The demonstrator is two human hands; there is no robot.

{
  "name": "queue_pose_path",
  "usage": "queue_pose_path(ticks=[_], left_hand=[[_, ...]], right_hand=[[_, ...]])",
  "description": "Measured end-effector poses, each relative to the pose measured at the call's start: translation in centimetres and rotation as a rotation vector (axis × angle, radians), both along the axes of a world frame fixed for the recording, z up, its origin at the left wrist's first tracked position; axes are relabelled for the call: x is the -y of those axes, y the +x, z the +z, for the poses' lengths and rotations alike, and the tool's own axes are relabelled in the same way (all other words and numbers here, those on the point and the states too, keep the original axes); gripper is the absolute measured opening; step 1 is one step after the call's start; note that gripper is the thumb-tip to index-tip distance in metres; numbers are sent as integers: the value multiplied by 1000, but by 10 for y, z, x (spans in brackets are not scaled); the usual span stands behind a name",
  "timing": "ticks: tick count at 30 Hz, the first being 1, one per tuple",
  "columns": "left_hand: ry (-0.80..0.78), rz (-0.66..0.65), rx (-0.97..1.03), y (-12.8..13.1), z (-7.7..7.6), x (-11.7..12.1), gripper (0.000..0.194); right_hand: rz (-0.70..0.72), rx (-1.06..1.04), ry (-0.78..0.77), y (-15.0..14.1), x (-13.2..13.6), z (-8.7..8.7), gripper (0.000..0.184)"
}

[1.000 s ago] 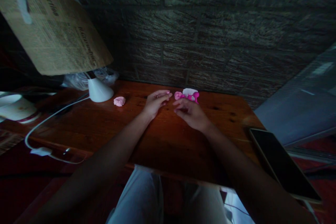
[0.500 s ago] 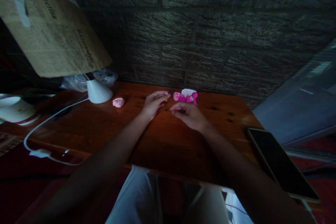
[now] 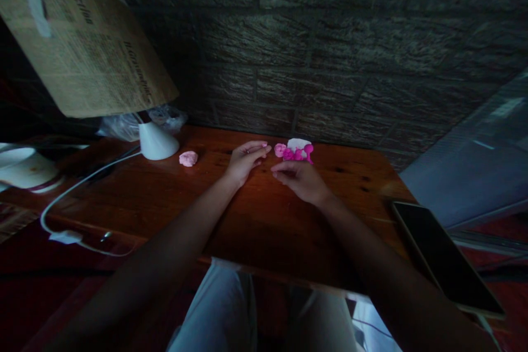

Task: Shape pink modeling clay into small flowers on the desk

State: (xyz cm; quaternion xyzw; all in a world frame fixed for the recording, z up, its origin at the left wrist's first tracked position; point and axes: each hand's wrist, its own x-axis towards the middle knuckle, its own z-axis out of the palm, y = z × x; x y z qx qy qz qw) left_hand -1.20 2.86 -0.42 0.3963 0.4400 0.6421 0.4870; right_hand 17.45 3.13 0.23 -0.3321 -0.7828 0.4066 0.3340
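Observation:
My left hand [image 3: 246, 163] is above the wooden table, its thumb and fingers closed on a small pink piece of clay or dough [image 3: 264, 145] that peeks out at the fingertips. Just to its right, my right hand [image 3: 303, 179] has thumb and forefinger pressed together; whether anything sits between them is too small to see. Behind the right hand are a pale pink ball [image 3: 280, 149], bright pink shaped pieces [image 3: 292, 154] and a white piece [image 3: 297, 143]. A larger light pink lump [image 3: 188, 158] lies by itself to the left of my left hand.
A lamp [image 3: 159, 142] with a newsprint shade [image 3: 99, 49] stands at the back left, its white cord [image 3: 72, 192] running over the table's front edge. A white cup [image 3: 27, 169] is at far left. A phone [image 3: 445, 256] lies along the right edge. A brick-patterned wall [image 3: 330, 55] rises behind.
The whole view has shifted slightly. My right hand's thumb and forefinger look closer together. My left hand keeps the small pink piece in nearly the same pose.

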Motion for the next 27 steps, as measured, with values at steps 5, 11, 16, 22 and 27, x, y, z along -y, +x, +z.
queue_pose_path(ticks=[5, 11, 16, 22, 27], left_hand=[[-7, 9, 14, 1, 1, 0, 30], [-3, 0, 2, 1, 1, 0, 28], [-1, -1, -6, 0, -1, 0, 27], [0, 1, 14, -1, -3, -2, 29], [20, -13, 19, -2, -5, -3, 29]], right_hand=[[-10, -24, -9, 0, -1, -3, 17], [-11, 1, -6, 1, -1, -2, 13], [-4, -46, -30, 1, -2, -4, 18], [80, -33, -11, 1, 3, 2, 27], [99, -65, -14, -1, 8, 9, 26]])
